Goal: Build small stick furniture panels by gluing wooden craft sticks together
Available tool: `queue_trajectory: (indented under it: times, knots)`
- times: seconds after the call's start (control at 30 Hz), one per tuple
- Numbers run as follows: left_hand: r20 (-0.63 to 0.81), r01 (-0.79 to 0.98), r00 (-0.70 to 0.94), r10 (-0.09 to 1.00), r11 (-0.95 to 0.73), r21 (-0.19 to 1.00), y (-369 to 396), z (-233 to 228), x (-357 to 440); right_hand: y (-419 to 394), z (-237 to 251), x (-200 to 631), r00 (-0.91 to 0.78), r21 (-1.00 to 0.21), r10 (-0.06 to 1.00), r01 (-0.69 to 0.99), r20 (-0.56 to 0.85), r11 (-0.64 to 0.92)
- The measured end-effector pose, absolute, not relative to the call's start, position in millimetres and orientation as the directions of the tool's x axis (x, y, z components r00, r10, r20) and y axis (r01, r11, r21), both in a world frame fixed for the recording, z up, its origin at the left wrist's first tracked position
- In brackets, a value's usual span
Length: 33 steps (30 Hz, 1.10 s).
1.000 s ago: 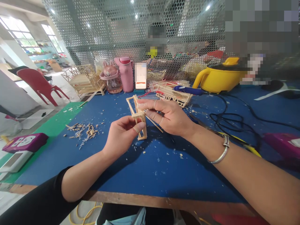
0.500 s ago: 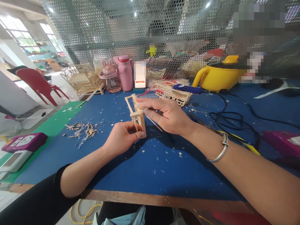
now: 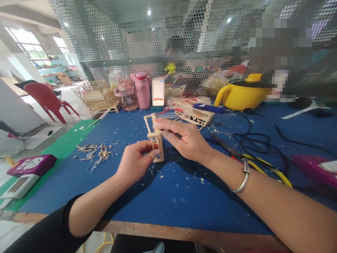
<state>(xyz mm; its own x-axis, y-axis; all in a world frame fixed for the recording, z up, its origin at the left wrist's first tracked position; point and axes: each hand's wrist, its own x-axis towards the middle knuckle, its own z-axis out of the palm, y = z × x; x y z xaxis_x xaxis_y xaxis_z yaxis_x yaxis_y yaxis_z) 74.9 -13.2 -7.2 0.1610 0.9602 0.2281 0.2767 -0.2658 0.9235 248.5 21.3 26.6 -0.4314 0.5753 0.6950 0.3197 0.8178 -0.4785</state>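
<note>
A small frame of pale wooden sticks [image 3: 151, 135] stands tilted above the blue tabletop, between my two hands. Low on the frame, my left hand [image 3: 139, 156] is closed, with thumb and fingers pinching its lower bars. My right hand [image 3: 185, 137] grips the upper part of the same frame from the right, thumb below and fingers above. Its fingers cover part of the frame's upper right side. Whether a separate stick is also between the right fingers cannot be made out.
Stick offcuts [image 3: 98, 151] lie to the left. Behind stand a pink thermos [image 3: 143, 92], a phone [image 3: 158, 92], another stick structure [image 3: 195, 114] and a yellow pot [image 3: 243, 93]. Yellow-handled pliers [image 3: 263, 168] and a black cable [image 3: 252, 135] lie on the right.
The view has shifted slightly, so everything sits lower in the picture. The thin stick that jutted out below my right hand no longer shows. Both hands keep hold of the frame.
</note>
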Motion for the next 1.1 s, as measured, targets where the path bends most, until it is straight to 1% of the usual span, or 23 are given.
queue_trajectory:
  times: [0.1, 0.2, 0.33, 0.47, 0.63, 0.77, 0.87, 0.97, 1.1]
  knots:
    - [0.199, 0.134, 0.115, 0.973, -0.214, 0.968, -16.3, -1.2, 75.8, 18.2, 30.2, 248.2, -0.343, -0.513, 0.616, 0.349, 0.709, 0.785]
    - [0.152, -0.046, 0.156, 0.976, -0.146, 0.988, -20.6, 5.0, 77.6, 14.8, 35.8, 248.1, -0.292, -0.564, 0.654, 0.339, 0.698, 0.753]
    - [0.124, -0.144, 0.213, 0.969, -0.095, 0.985, -25.5, 9.9, 79.1, 10.7, 39.5, 245.2, -0.298, -0.594, 0.676, 0.324, 0.674, 0.736]
    - [0.138, -0.171, 0.217, 0.966, -0.101, 0.98, -26.9, 11.6, 78.4, 6.3, 40.6, 240.5, -0.31, -0.575, 0.664, 0.336, 0.681, 0.746]
    - [0.154, -0.162, 0.203, 0.967, -0.122, 0.979, -28.1, 10.1, 78.4, 2.6, 42.1, 237.4, -0.331, -0.56, 0.649, 0.329, 0.685, 0.76]
    - [0.149, -0.138, 0.192, 0.97, -0.124, 0.983, -28.4, 10.5, 78.8, 2.4, 41.5, 236.4, -0.333, -0.56, 0.653, 0.338, 0.68, 0.756]
    - [0.148, -0.153, 0.205, 0.967, -0.117, 0.981, -27.3, 13.1, 78.0, 4.3, 40.2, 236.6, -0.324, -0.559, 0.657, 0.35, 0.68, 0.751]
    - [0.127, -0.169, 0.275, 0.953, -0.082, 0.982, -27.1, 15.8, 75.2, 7.7, 38.5, 238.5, -0.303, -0.562, 0.662, 0.358, 0.685, 0.746]
    - [0.028, -0.072, 0.42, 0.907, 0.002, 0.997, -29.2, 16.3, 69.2, 12.3, 36.3, 242.1, -0.274, -0.591, 0.688, 0.361, 0.672, 0.721]
